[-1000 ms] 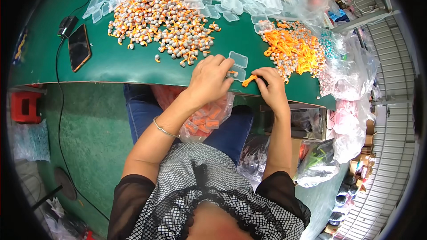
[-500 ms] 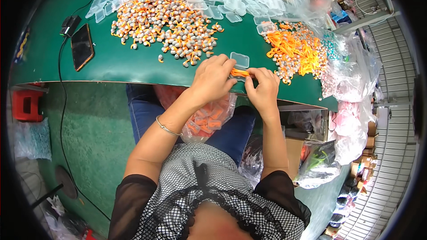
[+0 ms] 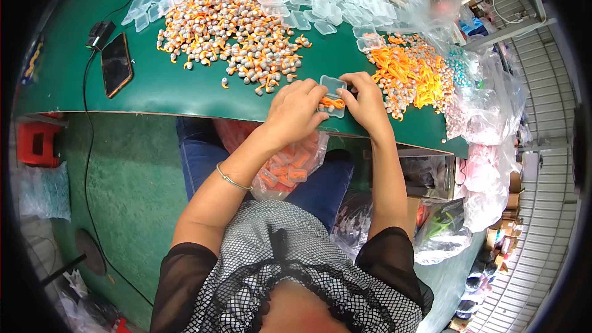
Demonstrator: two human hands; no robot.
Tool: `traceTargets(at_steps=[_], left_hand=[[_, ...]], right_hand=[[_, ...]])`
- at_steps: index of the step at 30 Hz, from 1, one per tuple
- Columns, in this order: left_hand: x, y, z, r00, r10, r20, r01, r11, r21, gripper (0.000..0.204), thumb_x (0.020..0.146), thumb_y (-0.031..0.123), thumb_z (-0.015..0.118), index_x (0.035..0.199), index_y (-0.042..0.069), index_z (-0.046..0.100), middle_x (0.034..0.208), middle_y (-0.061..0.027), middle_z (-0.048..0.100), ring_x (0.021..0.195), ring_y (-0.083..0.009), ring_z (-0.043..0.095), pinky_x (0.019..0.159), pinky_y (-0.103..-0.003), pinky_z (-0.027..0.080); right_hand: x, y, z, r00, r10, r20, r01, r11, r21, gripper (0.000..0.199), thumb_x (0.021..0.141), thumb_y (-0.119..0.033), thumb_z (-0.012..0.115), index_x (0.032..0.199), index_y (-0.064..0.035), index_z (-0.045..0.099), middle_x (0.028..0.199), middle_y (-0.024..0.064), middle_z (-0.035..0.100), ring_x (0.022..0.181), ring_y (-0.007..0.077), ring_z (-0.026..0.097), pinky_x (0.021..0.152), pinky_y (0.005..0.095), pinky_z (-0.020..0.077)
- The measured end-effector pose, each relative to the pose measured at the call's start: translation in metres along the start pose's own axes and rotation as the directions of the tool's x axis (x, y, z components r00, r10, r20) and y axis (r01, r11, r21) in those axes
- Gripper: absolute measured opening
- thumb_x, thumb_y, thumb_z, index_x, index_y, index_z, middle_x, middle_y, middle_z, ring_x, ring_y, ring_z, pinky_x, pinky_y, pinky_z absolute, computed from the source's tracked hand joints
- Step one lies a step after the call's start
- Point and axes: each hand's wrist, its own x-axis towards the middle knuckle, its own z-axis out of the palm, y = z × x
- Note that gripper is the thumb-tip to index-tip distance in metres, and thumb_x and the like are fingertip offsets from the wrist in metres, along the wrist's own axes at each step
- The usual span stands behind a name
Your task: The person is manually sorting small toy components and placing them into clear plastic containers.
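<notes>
At the near edge of the green table [image 3: 191, 89], the left hand [image 3: 295, 110] grips a clear hinged box [image 3: 337, 112], the right hand [image 3: 367, 103] its lid [image 3: 332, 84]; earplugs [image 3: 216, 21] heap beyond.

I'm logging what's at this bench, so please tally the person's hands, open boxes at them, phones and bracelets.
Hands: 2 (left hand, right hand)
Open clear box: 1
Phone: 1
Bracelet: 1
Total: 5

The cord [image 3: 333, 103] is orange, the tabletop [image 3: 185, 94] green.
</notes>
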Motion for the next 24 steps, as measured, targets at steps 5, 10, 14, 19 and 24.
traceTargets(at_steps=[5,10,14,19,24], left_hand=[[0.000,0.004,-0.001,0.997,-0.080,0.012,0.080,0.993,-0.082,0.060,0.073,0.021,0.082,0.125,0.007,0.054,0.100,-0.0105,0.062,0.098,-0.0314,0.062,0.083,-0.043,0.048],[-0.002,0.001,0.002,0.999,0.025,-0.044,-0.024,1.000,0.009,0.045,0.077,0.021,0.079,0.115,0.008,0.061,0.094,-0.0092,0.060,0.092,-0.0307,0.062,0.080,-0.043,0.049],[-0.001,0.003,0.009,0.996,0.067,-0.066,-0.065,0.997,0.041,0.026,0.083,0.023,0.075,0.102,0.008,0.065,0.091,-0.0090,0.058,0.083,-0.0309,0.062,0.075,-0.043,0.050],[-0.004,0.001,0.004,0.999,-0.010,-0.042,0.005,0.992,-0.123,0.016,0.090,0.021,0.067,0.094,0.005,0.066,0.086,-0.0115,0.058,0.074,-0.0332,0.061,0.065,-0.043,0.050],[-0.010,0.008,-0.002,0.988,-0.083,-0.129,0.052,0.972,-0.230,0.027,0.090,0.030,0.068,0.080,0.005,0.066,0.077,-0.0110,0.056,0.070,-0.0336,0.060,0.061,-0.046,0.048]], right_hand=[[-0.013,-0.005,-0.005,0.996,-0.057,-0.073,0.066,0.989,0.130,0.023,0.078,-0.005,0.077,0.099,-0.0010,0.067,0.097,0.0117,0.063,0.081,0.0276,0.064,0.073,0.0383,0.0531],[-0.034,-0.020,-0.009,0.956,-0.291,-0.032,0.293,0.953,0.076,0.034,0.077,-0.003,0.076,0.109,-0.0010,0.066,0.103,0.0142,0.063,0.094,0.0321,0.064,0.080,0.0396,0.0522],[-0.043,-0.012,0.001,0.968,-0.245,-0.059,0.249,0.963,0.099,0.036,0.078,-0.003,0.075,0.113,-0.0015,0.065,0.102,0.0141,0.063,0.094,0.0320,0.063,0.080,0.0389,0.0520],[-0.041,-0.018,0.007,0.991,-0.131,0.016,0.119,0.937,0.329,0.024,0.083,-0.004,0.073,0.106,0.0004,0.067,0.091,0.0104,0.063,0.079,0.0240,0.063,0.067,0.0320,0.0510],[-0.008,-0.005,0.000,0.973,-0.205,0.104,0.140,0.889,0.436,0.015,0.087,-0.012,0.071,0.099,-0.0025,0.070,0.091,0.0084,0.066,0.080,0.0244,0.063,0.072,0.0345,0.0494]])
